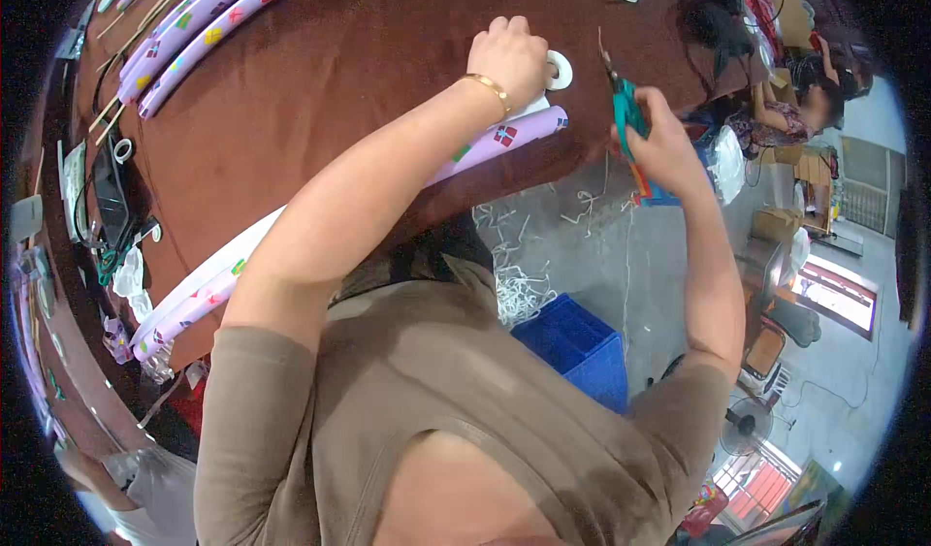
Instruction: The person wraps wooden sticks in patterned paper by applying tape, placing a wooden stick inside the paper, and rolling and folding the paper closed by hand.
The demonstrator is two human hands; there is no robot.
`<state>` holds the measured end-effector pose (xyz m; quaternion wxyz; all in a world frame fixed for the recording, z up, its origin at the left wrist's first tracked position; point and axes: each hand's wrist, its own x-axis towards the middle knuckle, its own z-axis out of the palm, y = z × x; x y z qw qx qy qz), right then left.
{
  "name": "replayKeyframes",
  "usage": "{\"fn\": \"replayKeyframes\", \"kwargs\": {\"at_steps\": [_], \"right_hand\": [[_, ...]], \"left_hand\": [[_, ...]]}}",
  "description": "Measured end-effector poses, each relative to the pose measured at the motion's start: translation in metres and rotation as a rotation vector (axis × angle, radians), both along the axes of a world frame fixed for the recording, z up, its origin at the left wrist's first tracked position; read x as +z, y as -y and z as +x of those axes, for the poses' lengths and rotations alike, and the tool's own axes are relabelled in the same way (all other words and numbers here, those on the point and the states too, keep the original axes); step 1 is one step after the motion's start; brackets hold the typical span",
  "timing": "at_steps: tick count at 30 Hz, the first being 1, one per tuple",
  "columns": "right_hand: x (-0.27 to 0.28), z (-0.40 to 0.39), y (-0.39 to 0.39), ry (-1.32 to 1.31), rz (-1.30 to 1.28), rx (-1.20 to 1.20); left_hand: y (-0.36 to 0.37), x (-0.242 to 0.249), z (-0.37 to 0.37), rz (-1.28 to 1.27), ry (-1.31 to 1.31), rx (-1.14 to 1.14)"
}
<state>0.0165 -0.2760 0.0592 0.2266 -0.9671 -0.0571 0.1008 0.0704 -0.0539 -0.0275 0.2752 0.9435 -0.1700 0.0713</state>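
Head view, left hand: upper centre, left hand (509, 58) with fingers curled against a white, ring-shaped roll of tape (561, 71); fingertips hidden, grip on it cannot be told.
Head view, right hand: upper right of centre, right hand (658, 146) with fingers closed around teal-handled metal scissors (623, 108), blades pointing to the top.
Head view, wrap: lilac paper roll with printed gift boxes (499, 142), running from centre to lower left, passing under the left forearm, on a brown cloth-covered table (369, 51).
Head view, floor: white strip scraps (524, 294) beside a blue plastic bin (606, 367), lower centre.
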Motion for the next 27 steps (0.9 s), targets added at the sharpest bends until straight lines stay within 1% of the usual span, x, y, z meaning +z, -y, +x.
{"fn": "replayKeyframes", "kwargs": {"at_steps": [1, 2, 3, 4, 5, 6, 8, 9, 11, 15, 19, 21, 24, 27], "right_hand": [[-0.002, -0.008, 0.007, -0.089, 0.002, 0.009], [-0.003, -0.017, 0.013, -0.091, 0.001, 0.004], [-0.001, -0.026, 0.013, -0.011, -0.111, 0.115], [0.002, -0.034, 0.013, 0.069, -0.221, 0.227], [0.007, -0.038, 0.013, -0.006, -0.237, 0.214], [0.011, -0.036, 0.011, -0.01, -0.234, 0.213], [0.015, -0.033, 0.009, -0.447, -0.149, 0.031], [0.016, -0.032, 0.006, -0.448, -0.145, 0.03], [0.019, -0.03, -0.003, -0.405, -0.221, 0.14], [0.02, -0.016, -0.008, -0.416, -0.242, 0.142], [0.021, -0.004, -0.009, -0.453, -0.213, 0.148], [0.021, -0.002, -0.011, -0.476, -0.224, 0.14], [0.018, 0.0, -0.012, -0.479, -0.18, 0.12], [0.017, 0.002, -0.012, -0.442, -0.218, 0.182]], "left_hand": [[0.005, -0.002, 0.003, -0.021, -0.042, -0.016], [0.008, -0.004, 0.007, -0.043, -0.083, -0.032], [0.009, -0.002, 0.009, -0.149, -0.091, -0.022], [0.01, -0.001, 0.01, -0.148, -0.094, -0.024], [0.01, 0.0, 0.013, -0.266, -0.217, -0.048], [0.009, 0.001, 0.014, -0.381, -0.342, -0.07], [0.009, 0.0, 0.014, -0.42, -0.332, -0.063], [0.009, 0.0, 0.015, -0.463, -0.318, -0.056], [0.01, 0.0, 0.015, -0.481, -0.329, -0.058], [0.01, 0.006, 0.013, -0.525, -0.345, -0.074], [0.013, 0.008, 0.01, -0.5, -0.31, -0.078], [0.014, 0.008, 0.009, -0.543, -0.305, -0.084], [0.015, 0.01, 0.007, -0.541, -0.322, -0.077], [0.014, 0.012, 0.006, -0.523, -0.296, -0.086]]}}
